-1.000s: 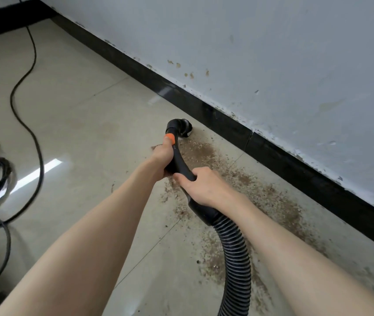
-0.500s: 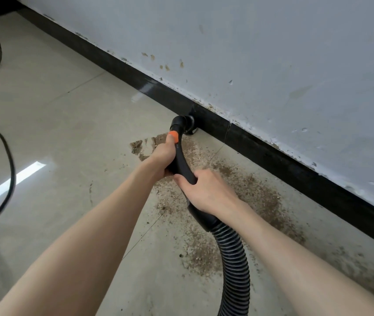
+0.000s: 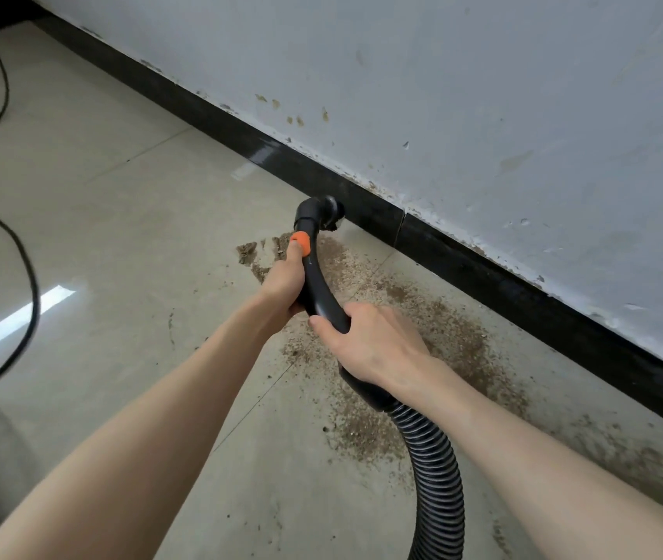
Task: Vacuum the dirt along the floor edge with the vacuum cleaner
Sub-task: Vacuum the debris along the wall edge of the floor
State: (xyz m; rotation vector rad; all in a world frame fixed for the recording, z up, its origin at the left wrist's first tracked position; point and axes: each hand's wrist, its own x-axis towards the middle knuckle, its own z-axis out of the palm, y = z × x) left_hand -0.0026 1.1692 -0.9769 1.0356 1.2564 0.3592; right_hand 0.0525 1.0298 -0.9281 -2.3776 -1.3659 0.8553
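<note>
I note both hands clenched on the black vacuum handle [image 3: 313, 276]: left hand [image 3: 283, 278] far, right hand [image 3: 374, 345] near. Nozzle [image 3: 324, 214] meets the black baseboard [image 3: 483, 272]; dirt [image 3: 455, 341] lies right; open floor [image 3: 120, 220] left.

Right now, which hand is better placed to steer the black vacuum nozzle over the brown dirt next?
Probably the left hand. It grips the black curved vacuum handle nearest the round black nozzle, beside the orange button. The right hand holds farther back, near the ribbed black hose. Brown dirt lies beneath.
</note>
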